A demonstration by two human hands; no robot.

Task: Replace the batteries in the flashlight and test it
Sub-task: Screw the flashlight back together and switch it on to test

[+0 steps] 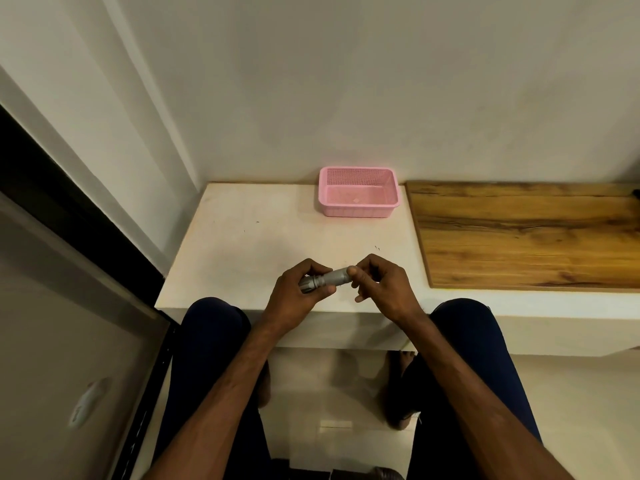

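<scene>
A small grey flashlight (330,278) lies level between my two hands, just above the near edge of the white counter (249,237). My left hand (298,291) grips its wider head end, fingers curled round it. My right hand (379,284) pinches the tail end with thumb and fingertips. The tail itself is hidden behind my right fingers. No loose batteries are visible.
A pink plastic basket (358,192) stands at the back of the counter against the wall and looks empty. A wooden board (526,233) covers the counter to the right. My knees sit below the counter edge. A dark frame runs along the left.
</scene>
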